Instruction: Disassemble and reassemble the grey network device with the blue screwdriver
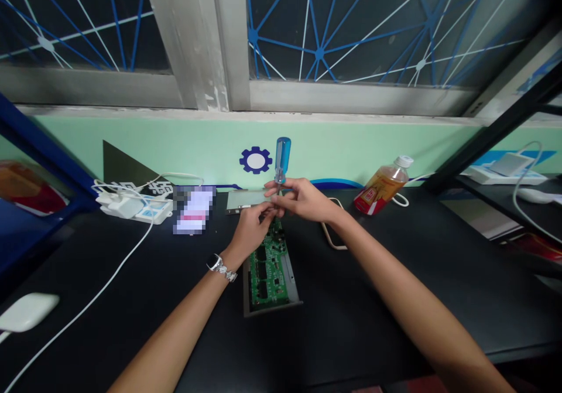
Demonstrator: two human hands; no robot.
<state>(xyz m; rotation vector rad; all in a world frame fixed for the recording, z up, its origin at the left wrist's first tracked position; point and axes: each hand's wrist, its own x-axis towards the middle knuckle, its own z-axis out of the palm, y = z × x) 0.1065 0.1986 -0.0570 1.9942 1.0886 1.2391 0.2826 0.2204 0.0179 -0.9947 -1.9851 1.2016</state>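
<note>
An upright screwdriver [283, 154] with a clear blue handle stands over the far end of a green circuit board [274, 270]. The board sits in a shallow metal casing [292, 279] on the black desk. My right hand [302, 198] is closed, its fingers around the lower part of the screwdriver. Beside it, my left hand [252, 226] is pinched near the screwdriver's lower end, fingertips touching those of my right hand. What the left fingers hold, if anything, is hidden, and so is the screwdriver's tip. A flat metal panel [237, 201] lies behind the left hand.
A phone [194, 210] with a lit, blurred screen and a white power strip [144, 207] with cables are on the left. Right of my hands lie a pale-edged phone-like object [333, 238] and a tilted drink bottle [381, 187]. A white adapter [28, 312] is near left.
</note>
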